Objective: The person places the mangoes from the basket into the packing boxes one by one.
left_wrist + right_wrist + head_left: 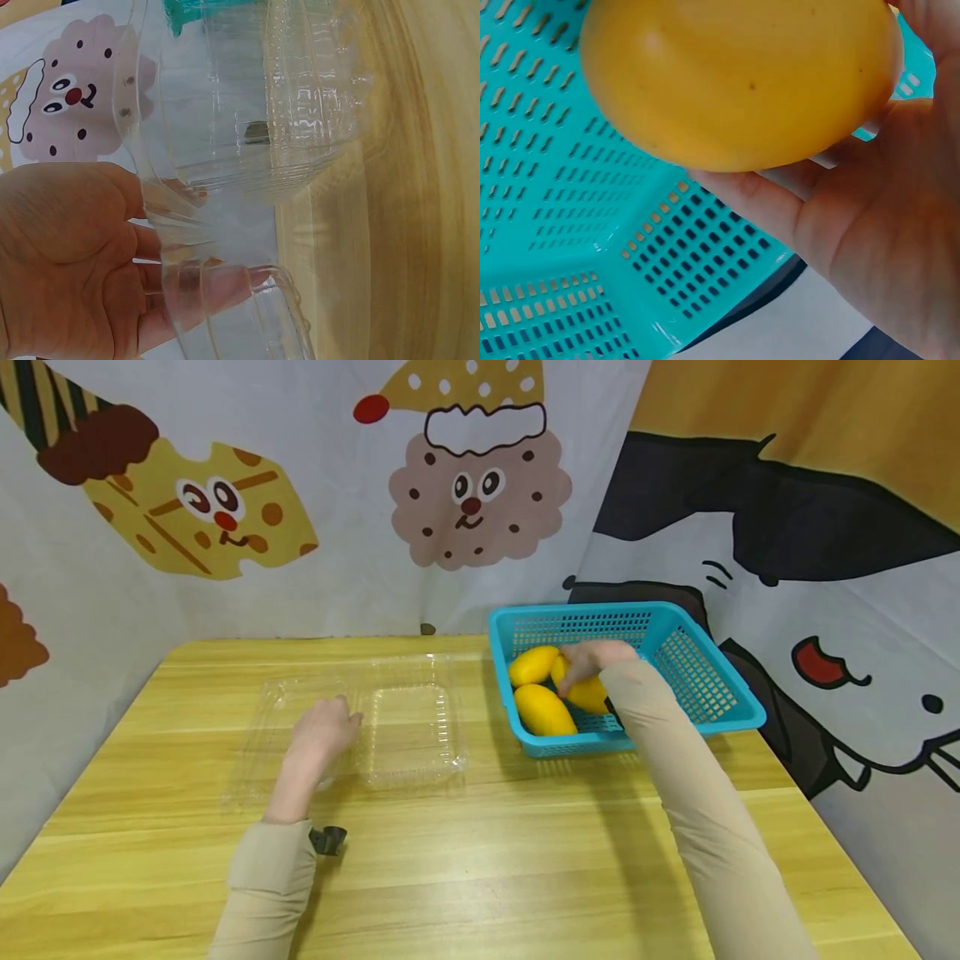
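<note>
Three visible yellow fruits (544, 710), one blue basket (697, 668), one clear container (408, 727).

A wooden table (465, 877) with yellow, streaky grain stood before a white cloth backdrop (337, 602). Printed on the cloth were a smiling cheese wedge (206, 522), a pinkish biscuit (480, 539) in a dotted cap (461, 387), and, rightward, a large black-and-white figure (780, 610) with a red mouth (821, 668)
</note>
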Action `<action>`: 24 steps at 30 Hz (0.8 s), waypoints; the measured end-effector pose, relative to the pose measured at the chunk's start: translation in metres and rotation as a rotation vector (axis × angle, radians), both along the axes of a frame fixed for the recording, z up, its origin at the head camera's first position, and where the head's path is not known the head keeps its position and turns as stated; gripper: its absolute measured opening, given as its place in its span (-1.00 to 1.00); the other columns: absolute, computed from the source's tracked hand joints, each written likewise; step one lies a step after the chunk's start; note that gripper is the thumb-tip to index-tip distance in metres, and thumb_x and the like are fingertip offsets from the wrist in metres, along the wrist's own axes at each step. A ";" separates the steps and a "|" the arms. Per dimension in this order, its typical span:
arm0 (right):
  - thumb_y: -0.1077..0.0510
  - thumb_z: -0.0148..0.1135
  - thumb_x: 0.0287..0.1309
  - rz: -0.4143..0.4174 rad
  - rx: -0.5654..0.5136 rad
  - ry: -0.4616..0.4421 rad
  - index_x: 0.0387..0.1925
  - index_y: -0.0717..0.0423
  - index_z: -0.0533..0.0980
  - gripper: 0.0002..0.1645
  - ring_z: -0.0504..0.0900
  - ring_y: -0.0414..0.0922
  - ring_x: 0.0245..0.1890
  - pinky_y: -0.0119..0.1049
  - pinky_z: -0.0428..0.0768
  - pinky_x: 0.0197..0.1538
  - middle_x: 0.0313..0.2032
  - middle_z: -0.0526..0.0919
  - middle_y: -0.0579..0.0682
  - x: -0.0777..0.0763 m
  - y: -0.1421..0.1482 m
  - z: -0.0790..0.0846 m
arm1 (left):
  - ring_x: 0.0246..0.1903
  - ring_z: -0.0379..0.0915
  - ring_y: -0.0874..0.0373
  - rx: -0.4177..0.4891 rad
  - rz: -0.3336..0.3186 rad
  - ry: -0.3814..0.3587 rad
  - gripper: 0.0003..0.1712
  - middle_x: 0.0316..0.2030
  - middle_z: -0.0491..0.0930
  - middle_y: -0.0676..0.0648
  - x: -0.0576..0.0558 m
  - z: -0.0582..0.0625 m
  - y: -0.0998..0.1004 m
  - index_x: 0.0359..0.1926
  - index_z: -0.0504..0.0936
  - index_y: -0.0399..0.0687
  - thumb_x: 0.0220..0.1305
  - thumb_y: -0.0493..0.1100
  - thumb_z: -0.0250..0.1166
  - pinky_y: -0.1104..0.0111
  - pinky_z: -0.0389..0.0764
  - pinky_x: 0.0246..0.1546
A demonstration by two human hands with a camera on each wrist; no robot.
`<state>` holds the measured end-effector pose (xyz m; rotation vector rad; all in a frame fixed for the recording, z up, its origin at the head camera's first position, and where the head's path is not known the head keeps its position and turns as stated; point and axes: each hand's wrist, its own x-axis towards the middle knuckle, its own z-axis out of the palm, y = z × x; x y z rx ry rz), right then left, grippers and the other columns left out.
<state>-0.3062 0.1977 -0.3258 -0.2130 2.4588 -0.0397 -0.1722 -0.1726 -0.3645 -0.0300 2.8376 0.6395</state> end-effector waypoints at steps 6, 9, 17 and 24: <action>-0.16 0.19 0.04 0.031 -0.024 0.049 0.41 0.06 -0.16 0.07 0.10 0.19 0.32 0.20 0.18 0.25 0.37 0.04 0.23 -0.001 -0.004 0.009 | -0.77 0.05 0.28 -0.002 -0.007 0.009 -0.53 -0.69 0.23 -0.01 0.000 0.000 0.000 -0.04 0.37 -0.52 0.38 -0.09 -0.08 0.52 0.15 -0.79; -0.17 0.19 0.02 0.044 -0.023 0.085 0.40 0.02 -0.07 0.02 0.31 0.14 0.15 0.14 0.36 0.11 0.26 0.24 0.22 0.000 -0.007 0.014 | -0.77 0.05 0.27 -0.006 -0.010 0.020 -0.52 -0.70 0.23 -0.02 0.000 0.001 0.000 -0.03 0.37 -0.53 0.37 -0.09 -0.07 0.52 0.16 -0.79; -0.15 0.19 0.02 0.067 -0.064 0.154 0.35 -0.02 0.00 -0.06 0.41 0.05 -0.06 0.01 0.46 -0.04 0.05 0.40 0.15 0.005 -0.017 0.027 | -0.77 0.07 0.27 -0.012 -0.012 0.025 -0.52 -0.69 0.24 -0.03 0.000 0.001 -0.001 -0.02 0.37 -0.54 0.37 -0.10 -0.07 0.52 0.16 -0.80; -0.13 0.20 0.01 0.114 -0.097 0.210 0.30 0.03 0.05 -0.12 0.41 0.01 -0.14 -0.08 0.45 -0.09 -0.09 0.42 0.11 0.009 -0.031 0.039 | -0.77 0.07 0.26 -0.017 -0.010 0.031 -0.52 -0.69 0.23 -0.03 0.001 0.000 -0.001 -0.04 0.38 -0.54 0.37 -0.10 -0.07 0.51 0.17 -0.79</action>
